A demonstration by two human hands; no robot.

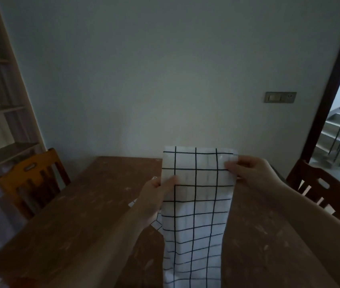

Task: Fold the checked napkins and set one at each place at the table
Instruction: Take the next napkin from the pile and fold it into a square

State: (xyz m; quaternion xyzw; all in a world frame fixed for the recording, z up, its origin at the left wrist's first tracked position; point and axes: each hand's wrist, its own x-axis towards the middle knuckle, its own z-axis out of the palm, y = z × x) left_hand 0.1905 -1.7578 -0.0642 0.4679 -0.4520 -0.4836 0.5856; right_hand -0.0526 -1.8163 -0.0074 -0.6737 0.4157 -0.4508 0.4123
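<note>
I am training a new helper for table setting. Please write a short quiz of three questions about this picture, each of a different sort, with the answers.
1. True or false: the checked napkin lies flat on the table.
2. Which hands grip the napkin? A) only the left hand B) only the right hand C) both hands
3. Fill in: one wooden chair stands at the table's left side and another chair at its ____ side.

Key
1. False: it is held up and hangs down above the table.
2. C: each hand pinches one side edge near the top.
3. right
</note>
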